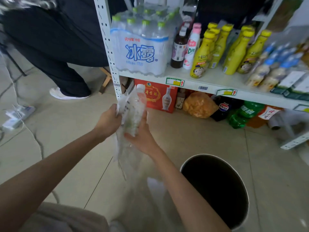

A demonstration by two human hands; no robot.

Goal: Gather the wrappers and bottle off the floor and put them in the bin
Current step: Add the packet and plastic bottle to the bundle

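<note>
- Both hands hold the load. Left hand (109,120) pinches the upper edge of the wrappers (122,148), fingers closed on the film. Right hand (142,137) cups the bottle (136,113) from below, fingers wrapped round its lower half.
- Bottle: clear, white cap, tilted cap-up toward the shelf (209,81). Looks empty or nearly so; cannot tell for sure.
- Wrappers: clear film, hanging loose below both hands, partly bunched against the bottle. Lower end blurred.
- Bin (215,190): round, dark inside, open top, on the floor. Load sits up and to the left of the bin, not over its mouth.
- No more litter visible on the tiles near the bin, so gathering looks done. Judged step: carry the load over the bin and release.
- Risk: trailing film is light and may catch the near rim or drift outside if dropped before the hands are over the opening.
- Risk: bottle is only cupped; film between palm and bottle could let it slip.
- Risk: film may cling to the fingers on release.
</note>
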